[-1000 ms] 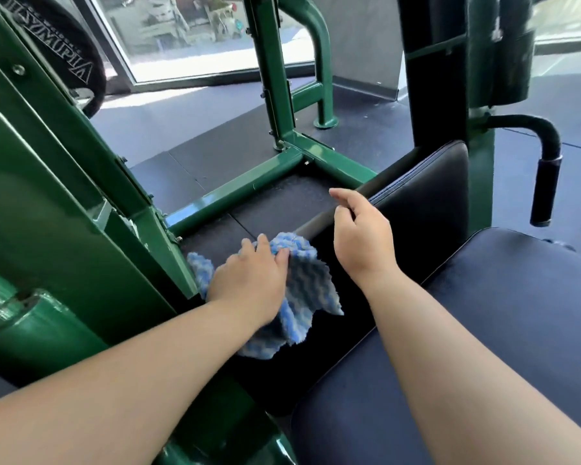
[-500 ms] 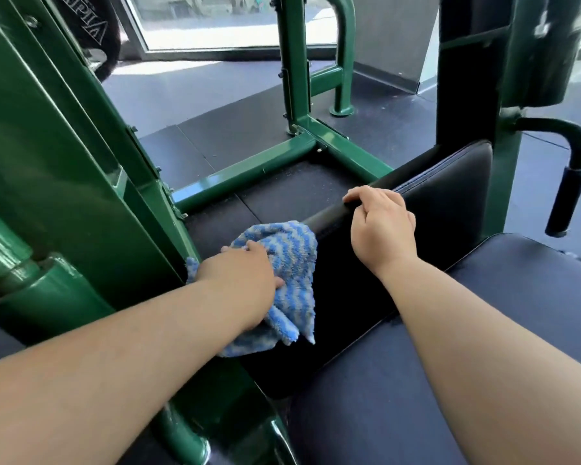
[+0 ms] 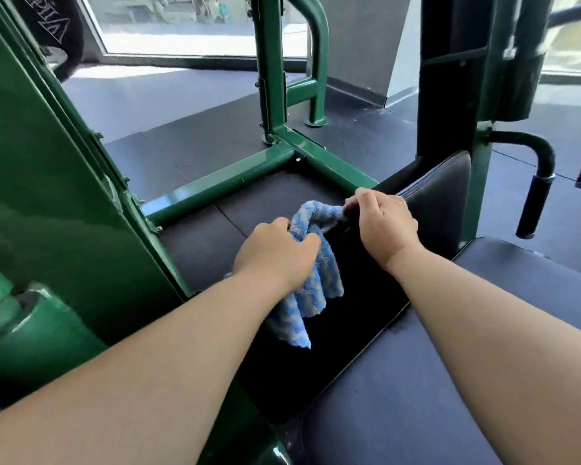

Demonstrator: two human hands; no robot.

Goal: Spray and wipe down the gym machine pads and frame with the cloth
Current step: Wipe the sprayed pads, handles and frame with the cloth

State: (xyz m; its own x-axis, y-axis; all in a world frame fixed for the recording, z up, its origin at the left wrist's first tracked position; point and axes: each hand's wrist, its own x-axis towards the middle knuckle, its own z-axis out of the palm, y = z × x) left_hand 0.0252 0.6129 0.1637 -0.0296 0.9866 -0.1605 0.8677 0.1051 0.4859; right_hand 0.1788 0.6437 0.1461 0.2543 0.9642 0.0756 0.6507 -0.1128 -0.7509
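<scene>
Big green frame [image 3: 64, 203] on the left, dark seat pad [image 3: 467, 357] lower right, upright side pad [image 3: 436, 203] in between. The blue striped cloth [image 3: 319, 283] hangs against that side pad. The person's left hand [image 3: 275, 260] bunches its middle, and the right hand [image 3: 384, 226] pinches its top corner at the pad's edge.
</scene>
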